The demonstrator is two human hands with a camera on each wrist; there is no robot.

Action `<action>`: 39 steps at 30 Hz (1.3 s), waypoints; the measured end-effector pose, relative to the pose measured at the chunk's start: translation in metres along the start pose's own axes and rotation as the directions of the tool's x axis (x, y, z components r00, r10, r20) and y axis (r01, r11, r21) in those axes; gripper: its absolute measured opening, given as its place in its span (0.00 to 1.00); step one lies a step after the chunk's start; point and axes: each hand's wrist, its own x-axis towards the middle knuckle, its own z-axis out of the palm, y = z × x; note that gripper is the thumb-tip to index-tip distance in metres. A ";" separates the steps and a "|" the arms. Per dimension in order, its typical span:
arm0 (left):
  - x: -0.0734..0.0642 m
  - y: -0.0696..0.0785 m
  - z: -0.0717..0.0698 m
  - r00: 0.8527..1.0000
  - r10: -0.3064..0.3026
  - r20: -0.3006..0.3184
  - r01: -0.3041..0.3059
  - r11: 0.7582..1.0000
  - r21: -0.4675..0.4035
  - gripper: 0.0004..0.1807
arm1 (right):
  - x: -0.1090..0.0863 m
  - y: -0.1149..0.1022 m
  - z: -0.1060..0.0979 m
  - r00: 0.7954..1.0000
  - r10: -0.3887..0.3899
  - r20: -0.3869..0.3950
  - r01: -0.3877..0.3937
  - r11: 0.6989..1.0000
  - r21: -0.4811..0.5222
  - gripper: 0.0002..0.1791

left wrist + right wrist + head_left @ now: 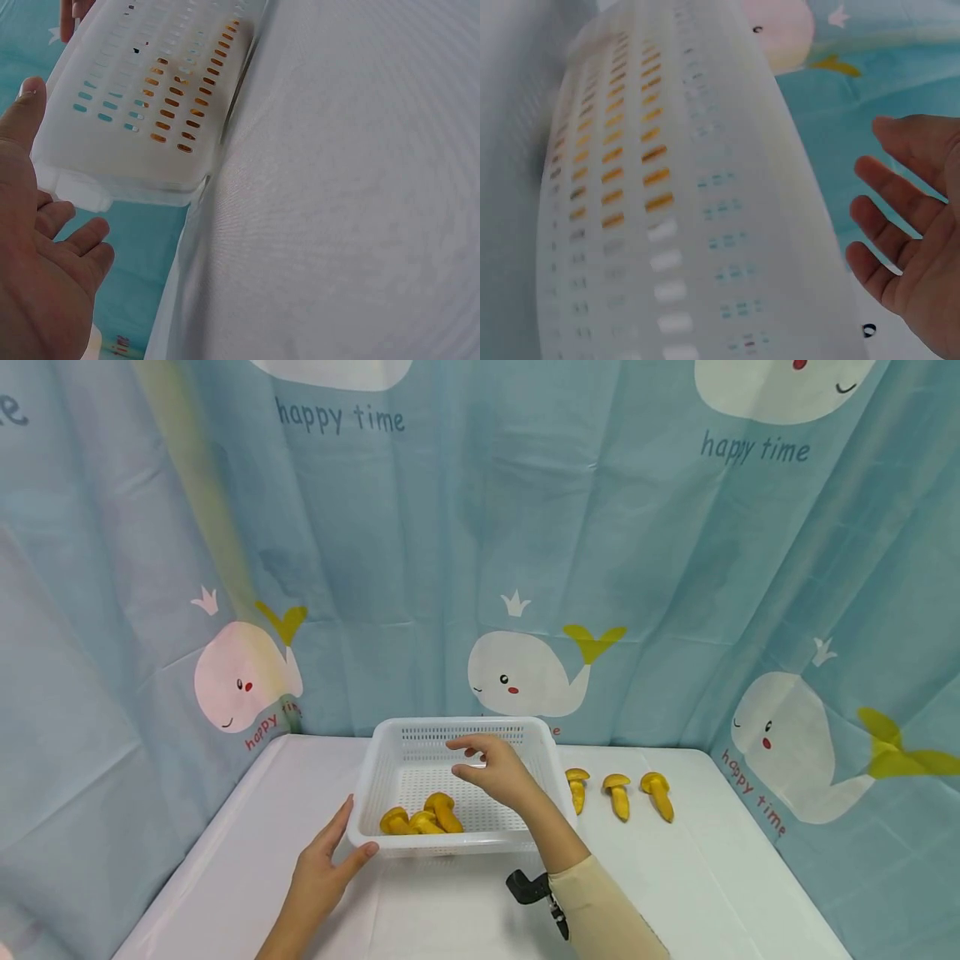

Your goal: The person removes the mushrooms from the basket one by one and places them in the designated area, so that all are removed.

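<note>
A white plastic basket (480, 842) with slotted walls stands on the table. In its front left corner lie a few yellow-brown mushrooms (442, 814). My left hand (318, 877) is at the basket's front left corner, thumb near the rim and fingers along the left side; in the left wrist view the hand (52, 277) has loosely bent fingers. Above the basket hangs my right hand (495, 768), thumb and fingers apart with nothing between them. The right wrist view shows that hand (922, 225) beyond the slotted wall, also holding nothing.
Three more mushrooms stand in a row right of the basket: one by its wall (577, 789), a middle one (618, 797) and an outer one (658, 796). The white table (720, 877) is bounded by a blue whale-print curtain (420, 568).
</note>
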 end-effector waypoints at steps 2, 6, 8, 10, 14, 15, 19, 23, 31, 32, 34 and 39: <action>0.000 0.000 0.000 1.000 -0.005 0.000 0.005 1.000 -0.004 0.51 | 0.003 -0.002 0.008 1.000 0.011 0.014 -0.011 1.000 0.007 0.19; 0.000 0.001 0.000 1.000 -0.002 0.006 0.002 1.000 -0.010 0.51 | 0.008 -0.008 0.022 0.999 0.016 0.041 -0.016 1.000 0.000 0.18; 0.000 0.001 0.000 1.000 0.005 0.003 -0.005 1.000 -0.005 0.50 | 0.011 -0.010 0.029 0.998 0.012 0.055 -0.012 1.000 -0.007 0.18; 0.000 0.002 -0.001 1.000 0.012 0.003 -0.012 1.000 -0.002 0.50 | 0.015 -0.012 0.036 0.998 0.021 0.064 -0.019 1.000 -0.020 0.18; 0.000 0.002 -0.002 1.000 0.020 0.004 -0.020 1.000 -0.005 0.50 | 0.023 -0.014 0.048 0.996 0.024 0.085 -0.022 0.999 -0.031 0.18; 0.000 0.001 -0.002 1.000 0.021 0.006 -0.021 1.000 -0.004 0.50 | 0.025 -0.015 0.050 0.995 0.023 0.093 -0.020 0.999 -0.030 0.18; 0.000 -0.001 -0.002 1.000 0.030 0.003 -0.030 1.000 0.002 0.49 | 0.033 -0.019 0.058 0.992 0.018 0.127 -0.016 1.000 -0.015 0.18; 0.000 -0.002 -0.001 0.999 0.038 0.001 -0.038 0.999 0.012 0.49 | 0.038 -0.019 0.066 0.989 0.037 0.146 -0.034 0.999 -0.018 0.18; 0.000 -0.002 -0.001 0.999 0.032 0.005 -0.032 0.999 -0.003 0.49 | 0.043 -0.014 0.079 0.976 0.093 0.195 -0.085 0.995 -0.049 0.17; 0.000 -0.003 -0.001 1.000 0.030 0.006 -0.030 1.000 -0.004 0.49 | 0.043 -0.013 0.081 0.974 0.104 0.203 -0.095 0.994 -0.053 0.17; -0.001 -0.003 -0.001 1.000 0.029 0.006 -0.029 1.000 -0.007 0.49 | 0.043 -0.012 0.084 0.969 0.122 0.216 -0.112 0.992 -0.059 0.16; -0.001 -0.004 -0.002 1.000 0.026 0.006 -0.026 1.000 -0.010 0.49 | 0.042 -0.008 0.090 0.958 0.168 0.234 -0.158 0.986 -0.061 0.15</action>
